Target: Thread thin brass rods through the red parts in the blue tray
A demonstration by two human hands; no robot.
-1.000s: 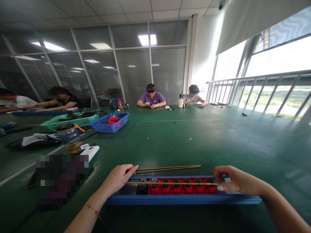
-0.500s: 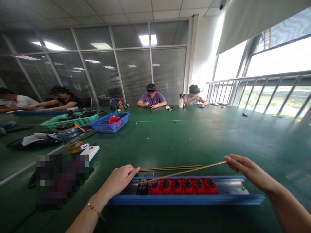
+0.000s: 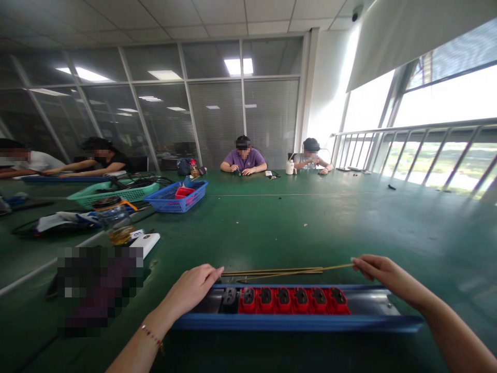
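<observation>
In the head view my right hand point(image 3: 375, 267) pinches the right end of a thin brass-coloured strip point(image 3: 337, 267). The strip runs left, low over the table, along the far side of a blue metal channel point(image 3: 295, 322). Two more brass-coloured strips point(image 3: 272, 271) lie side by side there, and the fingers of my left hand point(image 3: 200, 285) are closed at their left ends. That hand also rests over the channel's left end. Inside the channel sit a row of several red socket modules with black faces point(image 3: 283, 300) and one black socket module point(image 3: 230, 298) at the left.
A blue basket point(image 3: 176, 204) and a green basket point(image 3: 134, 195) with cables stand at the left back. Nearer are a glass jar point(image 3: 118, 228) and a white box-shaped device point(image 3: 146, 243). Several people sit around the green table point(image 3: 272, 228).
My right hand has lowered slightly and moved left. Its strip has swung away from above the sockets to beside the other strips behind the channel. My left hand stays put.
</observation>
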